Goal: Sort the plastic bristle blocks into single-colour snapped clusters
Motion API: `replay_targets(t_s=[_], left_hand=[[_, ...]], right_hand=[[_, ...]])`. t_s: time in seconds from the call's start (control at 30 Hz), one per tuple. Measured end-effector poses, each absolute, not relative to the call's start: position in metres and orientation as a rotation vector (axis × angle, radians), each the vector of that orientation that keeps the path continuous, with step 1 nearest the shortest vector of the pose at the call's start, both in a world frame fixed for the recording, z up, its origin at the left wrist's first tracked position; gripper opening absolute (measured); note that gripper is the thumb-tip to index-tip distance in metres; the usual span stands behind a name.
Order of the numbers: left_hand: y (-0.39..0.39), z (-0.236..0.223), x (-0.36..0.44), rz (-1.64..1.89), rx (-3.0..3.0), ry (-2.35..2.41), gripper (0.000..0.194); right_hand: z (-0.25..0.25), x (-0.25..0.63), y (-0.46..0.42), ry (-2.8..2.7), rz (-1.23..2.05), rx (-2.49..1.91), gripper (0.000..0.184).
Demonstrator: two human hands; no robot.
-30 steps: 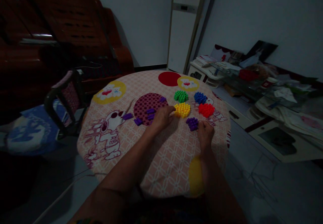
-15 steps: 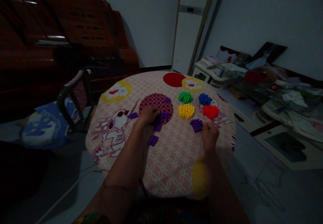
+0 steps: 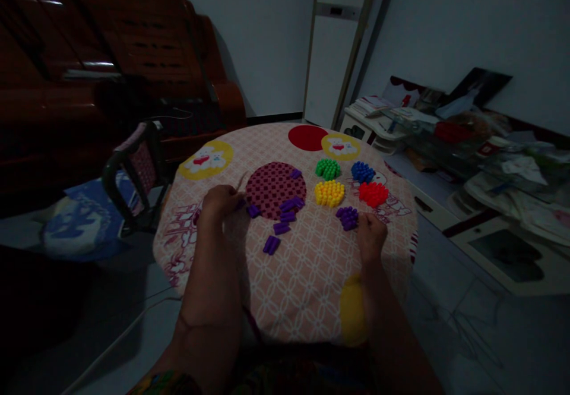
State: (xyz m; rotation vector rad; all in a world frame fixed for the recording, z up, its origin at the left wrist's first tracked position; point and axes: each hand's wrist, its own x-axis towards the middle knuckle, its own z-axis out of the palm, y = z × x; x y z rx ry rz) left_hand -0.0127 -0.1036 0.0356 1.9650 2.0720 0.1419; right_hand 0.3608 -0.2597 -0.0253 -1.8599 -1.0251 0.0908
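My left hand [image 3: 219,202] is at the left of the table, its fingers closed on a small purple plastic piece [image 3: 239,204] that shows partly past the fingertips. Another purple piece [image 3: 253,211] lies just right of it. Several more purple pieces [image 3: 281,228] are scattered across the middle, some on the dark red checked circle [image 3: 269,188]. My right hand [image 3: 372,236] rests with curled fingers against the right edge of a cluster of purple pieces [image 3: 347,217]; whether anything is pinched in it is hidden.
Behind the purple cluster sit yellow [image 3: 329,193], green [image 3: 328,169], blue [image 3: 363,172] and red [image 3: 374,194] clusters of knobbly pieces. A patterned cloth covers the round table [image 3: 303,288]. A small chair [image 3: 136,175] stands at the left, a cluttered cabinet [image 3: 445,139] at the right.
My left hand has moved left from the purple pieces on the checked circle to the piece at the left, uncovering those in the middle. My right hand has stayed by the purple cluster.
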Motion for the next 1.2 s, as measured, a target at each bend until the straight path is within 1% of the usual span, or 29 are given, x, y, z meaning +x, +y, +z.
replay_targets(t_s=[0.07,0.2,0.27,0.33,0.47,0.67,0.87,1.03,1.1,1.2], left_hand=[[-0.104,0.034,-0.004,0.151,2.014,1.961,0.031],[-0.110,0.031,0.033,0.265,2.174,1.654,0.013],[-0.115,0.031,0.054,0.322,2.215,1.503,0.010],[-0.120,0.032,0.069,0.357,2.217,1.385,0.012],[-0.123,0.036,0.077,0.423,2.179,1.292,0.024],[-0.120,0.036,0.065,0.494,2.053,1.339,0.024],[-0.125,0.040,0.067,0.341,2.142,1.251,0.027],[-0.126,0.039,0.072,0.280,2.219,1.327,0.028],[-0.124,0.039,0.072,0.335,2.215,1.356,0.026],[-0.125,0.041,0.075,0.547,2.170,1.444,0.029]], right_hand=[[-0.026,0.361,-0.259,-1.015,0.099,-1.866,0.037],[-0.025,0.361,-0.260,-1.025,0.078,-1.856,0.036],[-0.025,0.361,-0.260,-1.037,0.071,-1.850,0.036],[-0.025,0.361,-0.260,-1.039,0.081,-1.847,0.036],[-0.025,0.361,-0.261,-1.029,0.090,-1.840,0.036],[-0.025,0.361,-0.261,-1.058,0.058,-1.828,0.037],[-0.021,0.359,-0.262,-1.042,0.089,-1.845,0.037],[-0.018,0.357,-0.263,-1.040,0.076,-1.838,0.036],[-0.019,0.357,-0.263,-1.041,0.071,-1.838,0.036],[-0.021,0.358,-0.262,-1.031,0.074,-1.848,0.037]])
